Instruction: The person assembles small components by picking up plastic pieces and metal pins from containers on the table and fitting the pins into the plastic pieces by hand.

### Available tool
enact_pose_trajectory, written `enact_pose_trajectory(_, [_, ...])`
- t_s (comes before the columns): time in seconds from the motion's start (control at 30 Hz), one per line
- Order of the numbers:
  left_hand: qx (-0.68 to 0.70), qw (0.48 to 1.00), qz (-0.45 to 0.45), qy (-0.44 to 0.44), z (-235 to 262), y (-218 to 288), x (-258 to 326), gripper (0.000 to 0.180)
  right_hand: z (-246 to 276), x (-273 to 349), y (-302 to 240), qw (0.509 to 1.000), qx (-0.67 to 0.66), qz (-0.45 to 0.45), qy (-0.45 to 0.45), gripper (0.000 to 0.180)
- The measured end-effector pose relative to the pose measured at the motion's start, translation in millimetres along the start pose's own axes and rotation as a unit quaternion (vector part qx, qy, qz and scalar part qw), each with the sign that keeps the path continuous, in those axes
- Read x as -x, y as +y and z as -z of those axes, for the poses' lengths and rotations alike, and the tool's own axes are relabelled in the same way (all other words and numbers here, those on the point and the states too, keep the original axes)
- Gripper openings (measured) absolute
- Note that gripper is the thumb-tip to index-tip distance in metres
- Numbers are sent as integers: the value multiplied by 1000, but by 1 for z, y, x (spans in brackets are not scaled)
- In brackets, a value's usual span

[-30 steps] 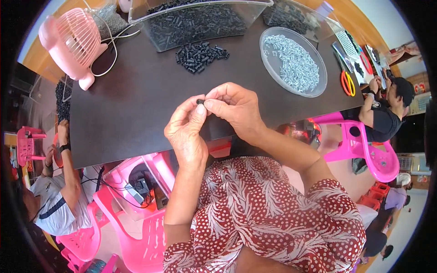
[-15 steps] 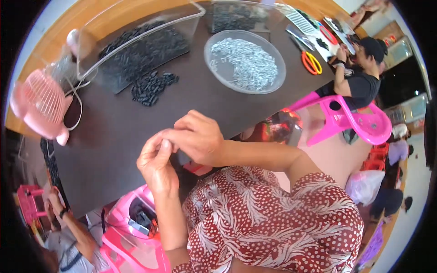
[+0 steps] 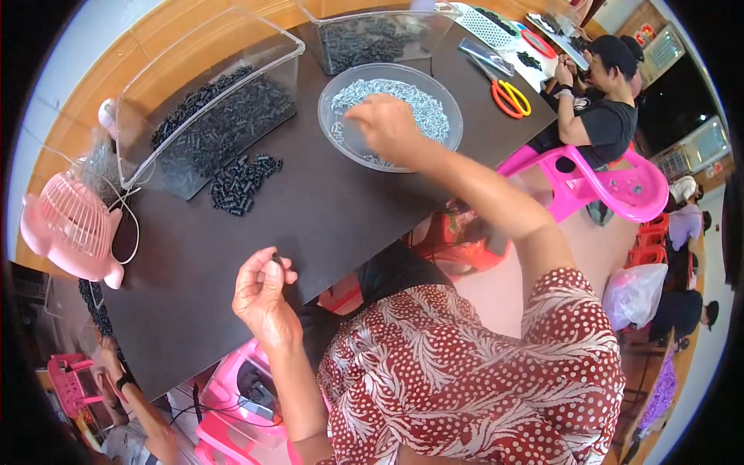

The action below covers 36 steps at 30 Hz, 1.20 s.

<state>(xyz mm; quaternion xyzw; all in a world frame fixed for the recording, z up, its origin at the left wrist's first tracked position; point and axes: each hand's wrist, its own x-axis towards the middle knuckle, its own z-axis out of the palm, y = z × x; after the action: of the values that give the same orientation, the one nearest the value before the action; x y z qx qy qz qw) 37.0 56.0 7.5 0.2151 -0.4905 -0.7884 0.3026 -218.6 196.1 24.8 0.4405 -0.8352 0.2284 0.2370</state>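
Observation:
My left hand (image 3: 267, 298) is closed above the near edge of the dark table. Between its thumb and fingers it pinches a small black plastic tube (image 3: 276, 257), its end poking up. My right hand (image 3: 385, 128) reaches over a round clear plastic bowl (image 3: 325, 128) at the far middle. Its fingers curl together; whatever they hold, if anything, is hidden. Many small silver metal pins (image 3: 430, 116) lie in the bowl beneath and beyond this hand. Left of the bowl, a loose pile of short black tubes (image 3: 240, 182) rests on the tabletop.
Two clear bins of black pieces stand behind, one at left (image 3: 291, 53) and one at centre (image 3: 387, 50). A pink fan (image 3: 74, 225) is at far left. Orange-handled scissors (image 3: 510, 99) lie to the right. A person in black (image 3: 608, 120) sits beyond, beside a pink chair (image 3: 632, 186).
My right hand has left my left hand and moved forward and right, over the bowl. My left hand stays near the table's edge, and the black tube now shows in it.

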Motion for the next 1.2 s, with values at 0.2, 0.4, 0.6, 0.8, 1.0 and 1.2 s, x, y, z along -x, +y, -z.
enact_pose_trajectory(0.2, [-27,1000,2,12,-1,1,-2,17,-19,-15,29,992,42,-25,-113,10])
enact_pose_trajectory(0.4, [-38,999,1,26,-3,2,-2,15,-31,-22,22,986,109,19,-126,11])
enact_pose_trajectory(0.6, [-21,1000,6,22,-1,5,1,15,-31,-16,20,993,58,87,-60,10])
enact_pose_trajectory(0.8, [29,999,35,-7,5,6,-1,15,34,-12,-43,979,-175,7,-108,8])
enact_pose_trajectory(1.0, [69,997,44,-14,8,5,2,16,35,6,-120,900,-403,58,-157,6])
enact_pose_trajectory(1.2, [81,996,43,-1,8,11,7,15,22,7,-143,903,-379,139,-146,9])
